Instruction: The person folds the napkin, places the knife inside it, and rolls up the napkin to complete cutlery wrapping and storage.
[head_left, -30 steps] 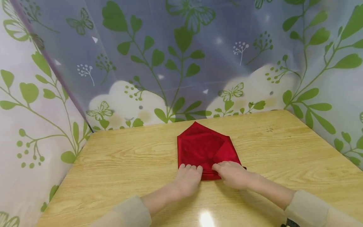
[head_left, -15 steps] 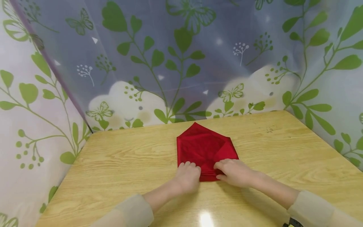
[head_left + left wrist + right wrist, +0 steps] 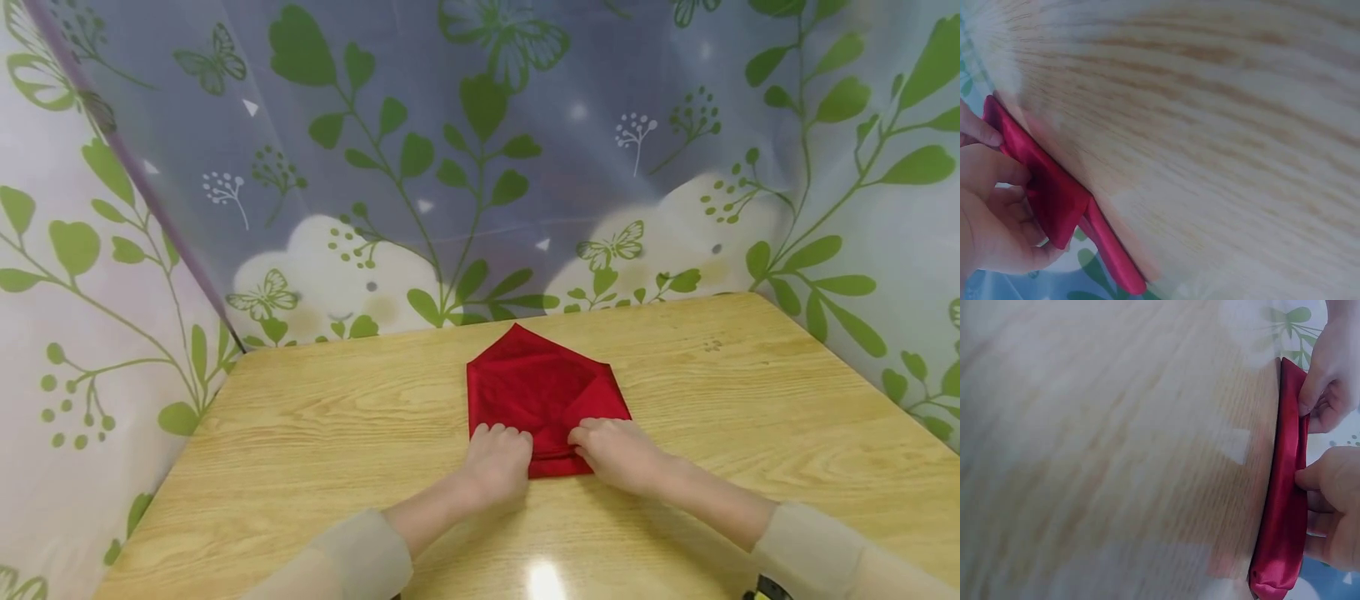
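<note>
A shiny red satin cloth point(image 3: 536, 387) lies folded on the table, its far end pointed and a folded flap at its right. Along its near edge runs a narrow folded band. My left hand point(image 3: 500, 462) grips the left part of this edge with curled fingers; in the left wrist view its thumb and fingers point(image 3: 1004, 169) pinch a raised red layer. My right hand point(image 3: 618, 454) pinches the band's right part. The right wrist view shows the right thumb point(image 3: 1310, 478) on the near side of the cloth point(image 3: 1282, 506), the fingers behind it.
The wooden table point(image 3: 337, 417) reaches back to a curtain point(image 3: 375, 167) printed with leaves, butterflies and clouds. Patterned curtains also hang at the left and right sides. A bright light reflection point(image 3: 546, 579) shows near the table's front.
My right thumb and fingers parted slightly half a second ago and now close together on the band. The stacked creases at the near edge look flatter. My left hand stays nearly in place.
</note>
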`<state>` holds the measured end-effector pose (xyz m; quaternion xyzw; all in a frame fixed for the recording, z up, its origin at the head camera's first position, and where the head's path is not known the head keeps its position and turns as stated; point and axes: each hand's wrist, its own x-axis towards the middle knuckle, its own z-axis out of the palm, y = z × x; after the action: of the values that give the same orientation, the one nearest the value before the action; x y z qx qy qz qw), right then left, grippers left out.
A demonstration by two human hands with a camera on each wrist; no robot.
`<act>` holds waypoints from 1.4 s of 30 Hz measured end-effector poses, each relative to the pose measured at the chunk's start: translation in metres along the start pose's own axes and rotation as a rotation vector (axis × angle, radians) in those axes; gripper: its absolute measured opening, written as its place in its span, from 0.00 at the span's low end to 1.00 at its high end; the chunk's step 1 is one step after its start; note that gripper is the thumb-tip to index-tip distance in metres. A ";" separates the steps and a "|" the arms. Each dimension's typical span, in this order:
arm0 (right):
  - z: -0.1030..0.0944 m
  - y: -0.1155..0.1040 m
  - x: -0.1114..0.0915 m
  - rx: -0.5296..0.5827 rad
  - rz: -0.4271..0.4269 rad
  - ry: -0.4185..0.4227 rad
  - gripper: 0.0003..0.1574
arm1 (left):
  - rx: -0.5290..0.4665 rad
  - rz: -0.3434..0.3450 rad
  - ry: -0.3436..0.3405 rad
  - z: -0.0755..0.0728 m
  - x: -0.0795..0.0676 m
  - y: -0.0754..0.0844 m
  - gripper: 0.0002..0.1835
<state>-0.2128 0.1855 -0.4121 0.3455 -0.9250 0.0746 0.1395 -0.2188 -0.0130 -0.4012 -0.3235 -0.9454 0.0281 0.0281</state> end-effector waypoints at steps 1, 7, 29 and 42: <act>0.001 0.000 0.000 0.006 0.008 0.013 0.07 | 0.023 0.009 0.020 0.001 0.000 0.000 0.08; 0.007 0.002 0.000 -0.028 -0.007 0.067 0.07 | 0.243 0.098 0.095 0.002 -0.003 0.005 0.10; 0.010 -0.001 0.002 -0.115 0.048 0.067 0.11 | 0.342 0.160 0.092 0.006 -0.011 0.020 0.11; 0.001 0.000 -0.007 -0.123 -0.103 0.011 0.13 | 0.340 0.176 0.068 0.006 -0.006 0.014 0.09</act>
<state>-0.2078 0.1897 -0.4152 0.3828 -0.9081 0.0123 0.1692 -0.2059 -0.0062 -0.4086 -0.3964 -0.8936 0.1787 0.1116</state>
